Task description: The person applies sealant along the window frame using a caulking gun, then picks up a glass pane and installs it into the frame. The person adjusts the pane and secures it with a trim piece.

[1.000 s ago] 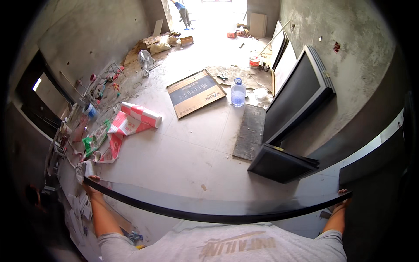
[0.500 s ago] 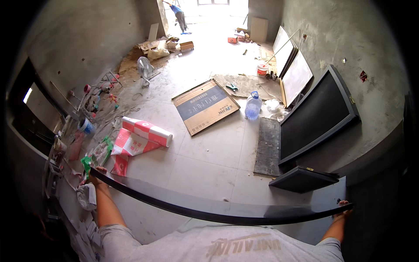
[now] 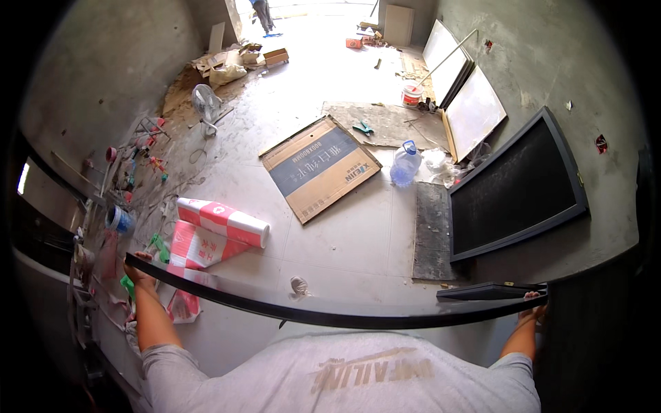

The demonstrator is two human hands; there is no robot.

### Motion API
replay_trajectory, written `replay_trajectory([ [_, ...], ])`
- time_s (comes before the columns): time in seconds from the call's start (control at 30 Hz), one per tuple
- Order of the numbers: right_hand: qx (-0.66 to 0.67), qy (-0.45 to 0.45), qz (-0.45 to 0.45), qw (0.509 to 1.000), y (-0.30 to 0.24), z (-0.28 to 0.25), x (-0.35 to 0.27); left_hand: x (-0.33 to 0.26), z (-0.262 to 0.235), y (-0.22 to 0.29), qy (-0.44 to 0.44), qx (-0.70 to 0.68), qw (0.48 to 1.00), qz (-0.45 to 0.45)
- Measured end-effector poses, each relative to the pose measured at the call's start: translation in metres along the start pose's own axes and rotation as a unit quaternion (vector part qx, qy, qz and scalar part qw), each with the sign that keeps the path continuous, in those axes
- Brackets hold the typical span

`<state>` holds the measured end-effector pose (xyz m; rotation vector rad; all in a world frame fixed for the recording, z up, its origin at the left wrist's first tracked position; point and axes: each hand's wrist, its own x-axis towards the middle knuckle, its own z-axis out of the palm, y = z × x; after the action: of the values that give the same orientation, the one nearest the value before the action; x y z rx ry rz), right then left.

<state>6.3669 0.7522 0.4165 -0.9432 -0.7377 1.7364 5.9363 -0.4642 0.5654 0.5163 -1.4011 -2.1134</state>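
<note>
Across my front stretches a long black-edged panel (image 3: 323,319), seen nearly edge-on, with a grey see-through or glossy face. My left hand (image 3: 141,271) grips its left end and my right hand (image 3: 533,307) grips its right end, arms spread wide. Fingers of both hands curl over the ends. Close to the right end, beyond it, lies a small dark framed panel (image 3: 482,292), partly hidden by the held one. Past the left end a red-and-white checked roll of sheeting (image 3: 227,221) lies partly unrolled on the floor.
A large black framed panel (image 3: 520,189) leans against the right wall. On the floor are a flat cardboard sheet (image 3: 320,168), a blue-tinted water jug (image 3: 405,167) and a dark board (image 3: 432,234). Clutter with a blue bucket (image 3: 118,219) lines the left. A person (image 3: 263,15) stands far off.
The held panel has risen a little and its right end now covers more of the small dark panel. My view has shifted. A pale crumpled bit shows behind the held panel.
</note>
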Motion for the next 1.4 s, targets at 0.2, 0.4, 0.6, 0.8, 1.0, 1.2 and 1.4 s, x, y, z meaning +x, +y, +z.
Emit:
replay_trajectory([
  [0.2, 0.04, -0.071, 0.001, 0.997, 0.057, 0.143, -0.05, 0.186, 0.057, -0.036, -0.016, -0.038, 0.999, -0.032],
  [0.4, -0.016, -0.047, -0.079, 0.996, 0.087, 0.258, -0.073, 0.339, 0.129, -0.078, -0.068, -0.063, 0.994, -0.064],
  [0.6, -0.003, -0.023, -0.041, 0.999, 0.156, 0.377, -0.061, 0.429, 0.237, -0.133, -0.075, -0.024, 0.993, -0.084],
  [0.8, 0.004, -0.065, -0.031, 0.997, 0.247, 0.522, 0.0, 0.522, 0.297, -0.126, -0.149, -0.05, 0.987, -0.031],
  [1.0, -0.002, -0.125, -0.044, 0.991, 0.298, 0.649, 0.049, 0.6, 0.382, -0.144, -0.117, -0.067, 0.991, -0.016],
  [1.2, -0.022, -0.09, -0.037, 0.995, 0.373, 0.799, 0.096, 0.716, 0.446, -0.222, 0.017, -0.027, 0.999, -0.036],
  [1.4, -0.014, -0.166, -0.091, 0.982, 0.441, 0.95, 0.075, 0.885, 0.481, -0.26, 0.012, -0.088, 0.996, -0.028],
])
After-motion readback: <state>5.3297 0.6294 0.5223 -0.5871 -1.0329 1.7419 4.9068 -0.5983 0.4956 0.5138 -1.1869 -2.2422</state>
